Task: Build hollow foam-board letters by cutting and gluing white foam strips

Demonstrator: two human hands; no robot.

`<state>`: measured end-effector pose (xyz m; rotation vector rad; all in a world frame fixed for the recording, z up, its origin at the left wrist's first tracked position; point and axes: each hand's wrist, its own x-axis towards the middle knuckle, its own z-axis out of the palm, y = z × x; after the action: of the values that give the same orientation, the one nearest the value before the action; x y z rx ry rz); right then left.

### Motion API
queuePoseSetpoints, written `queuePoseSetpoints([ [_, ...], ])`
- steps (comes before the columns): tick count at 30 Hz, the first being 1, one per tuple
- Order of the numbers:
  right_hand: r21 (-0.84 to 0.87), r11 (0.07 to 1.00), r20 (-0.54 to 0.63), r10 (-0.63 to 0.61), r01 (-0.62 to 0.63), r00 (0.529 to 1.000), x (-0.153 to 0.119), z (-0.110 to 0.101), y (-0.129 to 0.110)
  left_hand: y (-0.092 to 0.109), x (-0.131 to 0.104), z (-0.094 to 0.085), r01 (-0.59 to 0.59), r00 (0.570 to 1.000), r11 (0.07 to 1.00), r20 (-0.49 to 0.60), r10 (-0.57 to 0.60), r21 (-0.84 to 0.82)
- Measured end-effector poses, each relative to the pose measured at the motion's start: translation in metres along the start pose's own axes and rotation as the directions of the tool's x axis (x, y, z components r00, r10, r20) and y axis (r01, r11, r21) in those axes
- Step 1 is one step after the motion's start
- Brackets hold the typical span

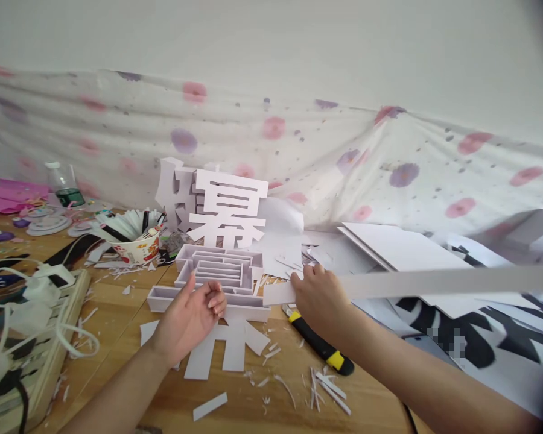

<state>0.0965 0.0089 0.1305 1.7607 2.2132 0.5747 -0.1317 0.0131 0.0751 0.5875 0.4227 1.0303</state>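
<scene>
Left hand (192, 319): loosely curled, palm turned inward, nothing seen in its grasp; held over the lower part of the white character piece, contact not discernible

Right hand (320, 295): back of hand uppermost, closed on a long white strip

White strip (434, 282): gripped near one end by the right hand; short end projected toward the left hand, long end extended away to the right of the right hand

White character piece (217, 268): laid on the wooden table (113, 325), beneath and beyond the left hand; thin raised walls borne on its upper part, flat strokes seen at its near part

Standing character (228, 205): propped upright beyond both hands, a second white cut-out (169, 193) seen behind and to its left

Utility knife (314, 337): black and yellow, laid just on the near side of the right hand, not held

Offcuts (332, 389): scattered nearer the wearer than the hands; one larger loose piece (210, 406) among them

Paper bowl (138, 250): filled with white strips, placed beyond and left of the left hand

Power strip (70, 313): well left of the left hand, plugs and cables attached

White boards (402, 247): stacked beyond and right of the right hand, black-patterned sheets (457, 337) seen nearer, by the right forearm
</scene>
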Motion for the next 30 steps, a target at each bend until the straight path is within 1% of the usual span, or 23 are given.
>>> queuePoseSetpoints([
  [3,-0.018,0.992,0.161,-0.117,0.122,0.98,-0.006,-0.007,-0.004,-0.001,0.001,-0.002,-0.016,1.0,0.998,-0.017,0.017,0.062],
  [4,-0.027,0.985,0.188,-0.16,0.168,0.969,-0.008,-0.008,-0.005,-0.002,0.002,-0.004,-0.029,0.999,0.993,-0.034,0.033,0.115],
  [6,-0.038,0.972,0.213,-0.219,0.232,0.952,-0.012,-0.01,-0.008,-0.003,0.004,-0.01,-0.058,0.99,0.956,-0.109,0.093,0.288],
  [8,-0.022,0.968,0.219,-0.24,0.251,0.946,-0.016,-0.01,-0.011,-0.004,0.006,-0.017,-0.072,0.955,0.859,-0.212,0.205,0.507],
  [9,-0.004,0.967,0.218,-0.249,0.256,0.944,-0.018,-0.009,-0.014,-0.004,0.007,-0.021,-0.077,0.93,0.796,-0.245,0.275,0.601],
  [10,0.02,0.966,0.214,-0.257,0.259,0.942,-0.021,-0.008,-0.017,-0.003,0.007,-0.025,-0.091,0.905,0.732,-0.25,0.343,0.675],
  [12,0.08,0.963,0.193,-0.268,0.257,0.944,-0.027,-0.004,-0.024,0.001,0.008,-0.033,-0.151,0.877,0.624,-0.186,0.442,0.767],
  [14,0.143,0.966,0.174,-0.24,0.217,0.955,-0.033,0.004,-0.032,0.005,0.008,-0.041,-0.207,0.867,0.534,-0.099,0.488,0.819],
  [15,0.179,0.967,0.173,-0.213,0.182,0.962,-0.036,0.009,-0.036,0.006,0.008,-0.045,-0.216,0.866,0.488,-0.066,0.496,0.846],
  [18,0.291,0.955,0.196,-0.113,0.052,0.974,-0.04,0.026,-0.047,0.005,0.009,-0.056,-0.177,0.868,0.324,-0.008,0.496,0.93],
  [20,0.348,0.937,0.225,-0.048,-0.034,0.973,-0.038,0.037,-0.053,0.001,0.011,-0.061,-0.147,0.87,0.215,0.023,0.493,0.966],
  [22,0.38,0.921,0.25,-0.009,-0.089,0.968,-0.035,0.046,-0.057,-0.004,0.013,-0.062,-0.152,0.867,0.135,0.066,0.494,0.979],
  [24,0.4,0.911,0.266,-0.006,-0.105,0.964,-0.03,0.052,-0.061,-0.008,0.016,-0.061,-0.176,0.865,0.087,0.112,0.489,0.98],
  [25,0.409,0.907,0.272,-0.013,-0.103,0.962,-0.027,0.054,-0.062,-0.009,0.017,-0.06,-0.185,0.865,0.078,0.125,0.486,0.98],
  [28,0.426,0.896,0.296,-0.007,-0.125,0.955,-0.02,0.056,-0.065,-0.009,0.019,-0.058,-0.175,0.869,0.103,0.104,0.483,0.979],
  [30,0.428,0.894,0.306,-0.005,-0.133,0.952,-0.016,0.057,-0.067,-0.007,0.021,-0.06,-0.172,0.862,0.129,0.086,0.499,0.977],
])
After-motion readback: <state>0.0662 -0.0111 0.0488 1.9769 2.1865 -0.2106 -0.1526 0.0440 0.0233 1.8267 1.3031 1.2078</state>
